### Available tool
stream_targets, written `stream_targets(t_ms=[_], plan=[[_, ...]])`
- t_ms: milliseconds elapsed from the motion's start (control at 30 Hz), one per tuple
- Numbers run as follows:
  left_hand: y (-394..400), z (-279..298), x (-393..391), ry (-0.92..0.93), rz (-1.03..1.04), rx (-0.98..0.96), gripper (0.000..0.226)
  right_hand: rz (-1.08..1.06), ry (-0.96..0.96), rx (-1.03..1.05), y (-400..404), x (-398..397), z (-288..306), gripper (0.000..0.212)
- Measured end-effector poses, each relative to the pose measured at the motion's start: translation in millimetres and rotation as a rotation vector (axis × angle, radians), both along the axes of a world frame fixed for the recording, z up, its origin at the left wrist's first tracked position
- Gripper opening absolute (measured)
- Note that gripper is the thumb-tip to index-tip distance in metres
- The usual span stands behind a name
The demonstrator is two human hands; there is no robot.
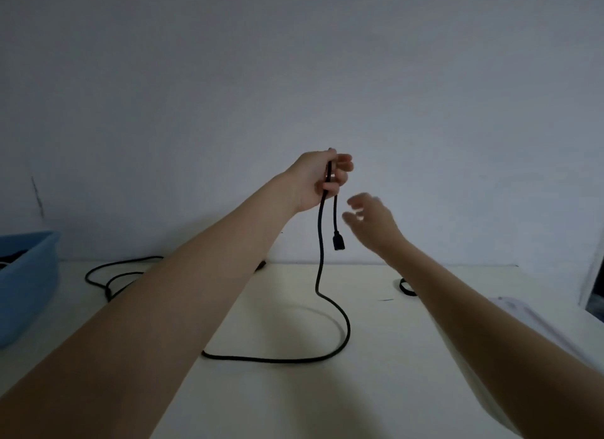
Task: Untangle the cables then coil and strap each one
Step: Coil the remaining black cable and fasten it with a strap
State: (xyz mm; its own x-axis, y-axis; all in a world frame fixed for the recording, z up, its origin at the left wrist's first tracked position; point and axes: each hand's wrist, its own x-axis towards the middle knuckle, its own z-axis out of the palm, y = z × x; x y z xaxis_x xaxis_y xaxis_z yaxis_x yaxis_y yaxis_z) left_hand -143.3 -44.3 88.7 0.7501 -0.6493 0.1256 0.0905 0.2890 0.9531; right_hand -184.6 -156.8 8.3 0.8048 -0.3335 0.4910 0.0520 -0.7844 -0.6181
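Note:
My left hand (322,178) is raised above the table and grips a black cable (340,311) folded over near its end. The short end hangs down with its black plug (338,242) dangling. The long part drops to the table, curves in a loop and runs under my left forearm. More black cable (108,275) lies in loops at the far left of the table. My right hand (371,221) hovers just right of the plug with fingers spread, touching nothing.
A blue plastic bin (29,275) stands at the left edge of the cream table (294,389). A small black strap loop (407,287) lies at the back right. A pale flat object (519,311) sits near the right edge. A plain wall rises behind.

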Motion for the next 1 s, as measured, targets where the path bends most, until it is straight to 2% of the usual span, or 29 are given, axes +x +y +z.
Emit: stream_targets(t_ms=[33,67,133,167,233,300,367,400,467,567,633,733,833,933,1000], plan=[[2,1,4,0.001,0.017,0.017,0.03,0.053,-0.139,0.055,3,-4,4,0.027],[4,1,7,0.005,0.024,0.023,0.03,0.172,-0.141,0.163,5,-8,7,0.023],[7,4,10,-0.002,0.022,0.033,0.027,0.54,0.117,0.37,14,-16,3,0.034],[9,6,11,-0.026,0.025,0.054,0.024,0.657,0.267,0.389,17,-19,-3,0.04],[15,12,13,-0.08,0.044,0.108,0.019,0.769,0.412,0.438,14,-17,-15,0.044],[26,19,18,-0.08,0.033,0.12,0.021,0.754,0.466,0.479,6,-10,-24,0.05],[39,24,21,-0.065,-0.032,0.164,0.024,0.654,0.567,0.339,-3,-4,-31,0.057],[45,26,21,-0.079,-0.075,0.229,0.024,0.588,0.617,0.271,-8,-3,-32,0.057],[57,27,19,-0.142,-0.159,0.43,0.026,0.438,0.644,0.263,-17,2,-32,0.054],[68,15,17,-0.194,-0.208,0.713,0.031,0.241,0.555,0.424,-34,15,-8,0.04],[69,2,15,-0.171,-0.194,0.798,0.031,0.265,0.514,0.67,-40,22,16,0.026],[69,-9,13,-0.119,-0.178,0.774,0.028,0.354,0.369,1.017,-36,26,38,0.019],[66,-12,12,-0.101,-0.181,0.738,0.023,0.455,0.229,1.208,-22,23,42,0.016],[62,-14,12,-0.078,-0.218,0.694,0.024,0.436,0.132,1.247,-8,25,40,0.021],[61,-17,11,-0.071,-0.269,0.656,0.028,0.272,0.082,1.074,1,28,38,0.014]])
